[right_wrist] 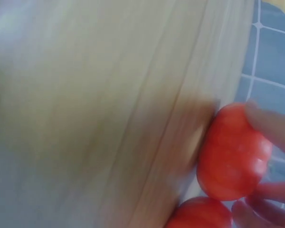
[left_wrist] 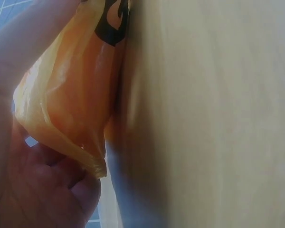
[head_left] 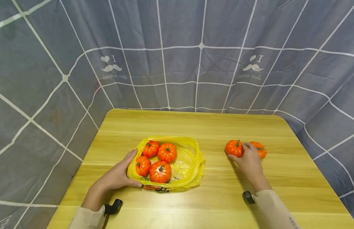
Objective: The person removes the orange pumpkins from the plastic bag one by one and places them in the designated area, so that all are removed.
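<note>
A yellow plastic bag (head_left: 194, 178) lies with its mouth spread wide, and several small orange pumpkins (head_left: 167, 153) sit in its left part. My left hand (head_left: 119, 173) holds the bag's left side, thumb along the front rim and fingers around the far side. Through the thin plastic (left_wrist: 76, 95) an orange shape shows in the left wrist view. Over on the right, my right hand (head_left: 250, 163) grips a pumpkin (head_left: 233, 148) between thumb and fingers. Beside it is a second pumpkin (head_left: 260, 150), partly hidden behind the hand; in the right wrist view the gripped pumpkin (right_wrist: 235, 152) appears above it.
Both the bag and the loose pumpkins are on a wood-grain table (head_left: 177, 210) with rounded far corners. A grey curtain (head_left: 180, 63) with white grid lines surrounds the table at the back and sides. Dark wrist devices (head_left: 114, 207) protrude beside the sleeves.
</note>
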The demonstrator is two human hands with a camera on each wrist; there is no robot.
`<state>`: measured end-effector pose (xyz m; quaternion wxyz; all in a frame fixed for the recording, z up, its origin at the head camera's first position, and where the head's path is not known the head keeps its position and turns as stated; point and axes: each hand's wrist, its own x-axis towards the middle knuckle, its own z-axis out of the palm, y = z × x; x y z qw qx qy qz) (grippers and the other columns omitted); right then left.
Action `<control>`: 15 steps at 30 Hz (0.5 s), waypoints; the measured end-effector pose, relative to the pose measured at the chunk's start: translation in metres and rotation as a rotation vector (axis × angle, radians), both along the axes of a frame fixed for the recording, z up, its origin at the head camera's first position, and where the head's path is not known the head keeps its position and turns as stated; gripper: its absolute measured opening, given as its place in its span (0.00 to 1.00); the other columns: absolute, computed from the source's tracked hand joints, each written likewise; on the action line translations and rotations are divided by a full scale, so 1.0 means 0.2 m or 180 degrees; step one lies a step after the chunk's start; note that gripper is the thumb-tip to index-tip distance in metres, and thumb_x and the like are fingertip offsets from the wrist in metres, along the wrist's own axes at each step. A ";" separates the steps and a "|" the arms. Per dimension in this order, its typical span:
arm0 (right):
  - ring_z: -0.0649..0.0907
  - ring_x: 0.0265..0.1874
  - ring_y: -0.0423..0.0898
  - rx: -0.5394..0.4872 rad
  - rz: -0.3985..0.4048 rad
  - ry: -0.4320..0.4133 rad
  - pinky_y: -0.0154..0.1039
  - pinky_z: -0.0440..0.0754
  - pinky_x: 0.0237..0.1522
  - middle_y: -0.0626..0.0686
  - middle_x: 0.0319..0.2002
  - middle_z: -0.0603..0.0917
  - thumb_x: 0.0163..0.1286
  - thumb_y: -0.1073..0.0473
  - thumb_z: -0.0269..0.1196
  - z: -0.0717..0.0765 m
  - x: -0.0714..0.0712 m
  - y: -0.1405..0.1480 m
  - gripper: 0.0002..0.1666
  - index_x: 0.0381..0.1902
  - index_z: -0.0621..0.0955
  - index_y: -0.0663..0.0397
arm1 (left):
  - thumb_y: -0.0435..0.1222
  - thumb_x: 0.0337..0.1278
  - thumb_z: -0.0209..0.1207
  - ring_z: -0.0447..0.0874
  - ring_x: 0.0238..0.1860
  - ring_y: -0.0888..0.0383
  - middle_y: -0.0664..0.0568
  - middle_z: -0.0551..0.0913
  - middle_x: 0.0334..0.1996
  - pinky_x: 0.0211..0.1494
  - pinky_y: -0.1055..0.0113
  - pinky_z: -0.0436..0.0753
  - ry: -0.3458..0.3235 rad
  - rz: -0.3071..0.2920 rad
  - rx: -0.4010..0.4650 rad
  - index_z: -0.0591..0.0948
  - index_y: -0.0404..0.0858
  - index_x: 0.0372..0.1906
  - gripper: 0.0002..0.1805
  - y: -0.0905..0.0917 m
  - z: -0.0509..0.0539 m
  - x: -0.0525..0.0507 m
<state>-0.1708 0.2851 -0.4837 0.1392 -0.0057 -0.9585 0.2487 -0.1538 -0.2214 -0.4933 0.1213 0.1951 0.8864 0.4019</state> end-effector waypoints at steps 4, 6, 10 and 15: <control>0.69 0.63 0.72 -0.0133 -0.0006 0.0200 0.68 0.68 0.62 0.74 0.64 0.69 0.50 0.52 0.82 0.03 0.00 -0.04 0.55 0.65 0.69 0.81 | 0.55 0.32 0.81 0.37 0.78 0.35 0.36 0.43 0.80 0.74 0.35 0.48 0.0034 -0.0011 0.0002 0.45 0.38 0.82 0.75 0.00 0.00 -0.01; 0.69 0.64 0.71 -0.0203 0.0091 0.0331 0.67 0.68 0.63 0.72 0.66 0.70 0.48 0.50 0.83 0.06 0.01 -0.09 0.56 0.67 0.70 0.76 | 0.56 0.32 0.81 0.37 0.78 0.35 0.36 0.43 0.80 0.74 0.36 0.48 0.0042 -0.0013 -0.0015 0.45 0.39 0.82 0.75 0.01 0.00 -0.02; 0.70 0.66 0.68 -0.0360 0.0449 0.0391 0.64 0.71 0.62 0.68 0.68 0.71 0.46 0.48 0.83 0.12 0.01 -0.23 0.57 0.68 0.72 0.69 | 0.56 0.33 0.81 0.37 0.78 0.35 0.36 0.42 0.80 0.74 0.36 0.48 0.0021 -0.0015 -0.0028 0.45 0.39 0.82 0.75 0.01 0.00 -0.02; 0.70 0.67 0.64 -0.0588 0.0956 0.0093 0.61 0.70 0.64 0.64 0.69 0.72 0.44 0.46 0.83 0.14 0.02 -0.44 0.57 0.69 0.74 0.63 | 0.54 0.33 0.81 0.37 0.78 0.34 0.34 0.43 0.79 0.73 0.35 0.48 0.0018 -0.0022 -0.0019 0.45 0.37 0.82 0.75 -0.01 -0.01 -0.01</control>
